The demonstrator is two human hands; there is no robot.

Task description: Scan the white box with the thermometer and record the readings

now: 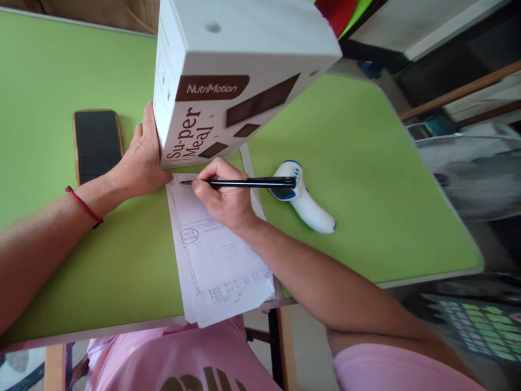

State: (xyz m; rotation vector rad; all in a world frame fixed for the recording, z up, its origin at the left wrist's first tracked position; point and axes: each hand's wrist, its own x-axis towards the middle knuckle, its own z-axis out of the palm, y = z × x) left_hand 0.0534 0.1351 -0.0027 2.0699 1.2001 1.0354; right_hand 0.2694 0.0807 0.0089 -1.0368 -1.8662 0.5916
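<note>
My right hand pinches a black pen, its tip on the upper left part of a printed sheet of paper. Several sheets appear stacked there, overhanging the table's near edge slightly. A tall white cardboard box marked "NutriMotion Su-per Meal" stands just beyond the papers. Against the lower left corner of this box, my left hand grips with its fingers along the side; its thumb reaches toward the paper's top corner. Part of those fingers is hidden by the box.
Left of my left hand lies a phone in a brown-edged case. A white and blue infrared thermometer rests right of the papers. All stand on a green table. Beyond its right edge is a plastic-covered fan-like object.
</note>
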